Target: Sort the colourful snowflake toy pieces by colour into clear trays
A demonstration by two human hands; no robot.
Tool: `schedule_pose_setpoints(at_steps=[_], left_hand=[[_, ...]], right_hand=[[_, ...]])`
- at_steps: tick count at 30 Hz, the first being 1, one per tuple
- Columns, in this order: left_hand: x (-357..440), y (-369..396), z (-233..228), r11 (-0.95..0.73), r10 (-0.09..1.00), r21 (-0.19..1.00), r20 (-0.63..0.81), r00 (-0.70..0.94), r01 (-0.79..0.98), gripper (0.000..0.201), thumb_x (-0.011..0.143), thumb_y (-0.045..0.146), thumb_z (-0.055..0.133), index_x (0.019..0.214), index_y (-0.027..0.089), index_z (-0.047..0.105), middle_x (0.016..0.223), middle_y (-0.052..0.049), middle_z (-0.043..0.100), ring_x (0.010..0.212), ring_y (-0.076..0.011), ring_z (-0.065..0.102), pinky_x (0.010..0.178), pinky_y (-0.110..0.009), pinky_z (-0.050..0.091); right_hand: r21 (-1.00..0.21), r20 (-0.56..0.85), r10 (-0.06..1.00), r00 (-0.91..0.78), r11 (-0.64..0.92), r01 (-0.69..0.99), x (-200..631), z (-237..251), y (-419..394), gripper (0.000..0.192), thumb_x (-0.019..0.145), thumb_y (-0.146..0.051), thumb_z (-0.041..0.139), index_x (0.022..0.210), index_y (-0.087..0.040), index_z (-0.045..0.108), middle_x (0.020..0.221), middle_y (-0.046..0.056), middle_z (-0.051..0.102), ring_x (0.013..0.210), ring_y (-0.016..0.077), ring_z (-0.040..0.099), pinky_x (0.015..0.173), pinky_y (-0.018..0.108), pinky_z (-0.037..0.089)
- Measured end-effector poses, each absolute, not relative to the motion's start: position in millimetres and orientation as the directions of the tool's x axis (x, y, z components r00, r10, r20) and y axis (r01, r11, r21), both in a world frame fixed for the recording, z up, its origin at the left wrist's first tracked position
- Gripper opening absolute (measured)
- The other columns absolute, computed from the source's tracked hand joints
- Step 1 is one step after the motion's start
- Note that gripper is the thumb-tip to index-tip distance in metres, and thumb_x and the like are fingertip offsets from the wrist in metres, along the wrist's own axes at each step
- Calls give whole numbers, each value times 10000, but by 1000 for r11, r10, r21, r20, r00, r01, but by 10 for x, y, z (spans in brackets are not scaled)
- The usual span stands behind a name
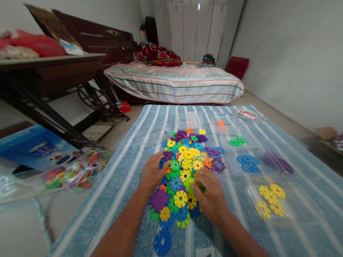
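My right hand [211, 198] curled over near edge of disc pile [184, 171], fingertips pinching green disc [202, 188]. My left hand [152, 173] flat on pile's left side, fingers spread, gripping nothing. Pile sits mid striped blue cloth [120, 185]. To right, clear trays with sorted discs: yellow [270, 200], blue [248, 163], green [237, 141], purple [278, 162]. Bed [174, 80] beyond.

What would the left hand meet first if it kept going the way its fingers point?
Probably the purple disc at the edge of the mixed pile; the left hand fingertips already rest there, though depth is unclear.
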State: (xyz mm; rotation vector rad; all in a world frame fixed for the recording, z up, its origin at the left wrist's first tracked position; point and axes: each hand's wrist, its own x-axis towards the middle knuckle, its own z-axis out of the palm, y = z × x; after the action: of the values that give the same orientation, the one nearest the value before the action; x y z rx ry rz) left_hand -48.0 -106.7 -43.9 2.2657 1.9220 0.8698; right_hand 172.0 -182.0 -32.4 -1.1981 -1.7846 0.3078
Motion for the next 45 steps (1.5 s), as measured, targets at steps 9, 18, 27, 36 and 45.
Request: schedule_pose_setpoints(at_steps=[9, 18, 27, 36, 45], left_hand=[[-485, -1054, -446, -218, 920, 378, 389, 60, 900, 398, 830, 467, 458, 982, 145, 637, 1147, -134, 642, 1100, -265, 570, 969, -425, 445], [-484, -1060, -448, -203, 929, 376, 367, 56, 904, 413, 832, 467, 461, 1008, 135, 633, 1162, -135, 633, 1130, -264, 551, 994, -412, 425], [-481, -1056, -451, -210, 929, 386, 366, 60, 898, 410, 834, 470, 454, 1015, 146, 627, 1162, -128, 633, 1119, -259, 555, 989, -417, 428], [-477, -1068, -426, -197, 932, 368, 357, 57, 909, 410, 834, 475, 448, 1007, 150, 629, 1166, -130, 632, 1123, -261, 554, 984, -420, 431], [-496, -1053, -439, -223, 915, 386, 399, 57, 895, 387, 818, 479, 464, 994, 182, 638, 1143, -108, 649, 1099, -266, 572, 963, -440, 451]], right_hand=[[-783, 453, 891, -31, 414, 464, 1751, -220, -1835, 96, 782, -147, 562, 710, -210, 575, 904, 40, 626, 942, 177, 549, 880, 334, 417], [-845, 375, 927, -28, 354, 402, 1796, -209, -1824, 122, 790, -171, 542, 680, -208, 580, 882, 37, 638, 893, 169, 565, 833, 312, 432], [-931, 250, 968, 15, 236, 277, 1835, -193, -1802, 157, 795, -241, 539, 660, -199, 607, 866, 38, 656, 864, 173, 586, 807, 302, 437], [-990, 47, 997, 59, 39, 135, 1896, -233, -1789, 222, 787, -363, 575, 820, -182, 700, 896, 53, 676, 836, 189, 599, 746, 301, 454], [-936, 262, 963, 64, 238, 260, 1861, -191, -1772, 163, 782, -247, 543, 649, -189, 618, 806, 30, 658, 796, 168, 593, 721, 275, 458]])
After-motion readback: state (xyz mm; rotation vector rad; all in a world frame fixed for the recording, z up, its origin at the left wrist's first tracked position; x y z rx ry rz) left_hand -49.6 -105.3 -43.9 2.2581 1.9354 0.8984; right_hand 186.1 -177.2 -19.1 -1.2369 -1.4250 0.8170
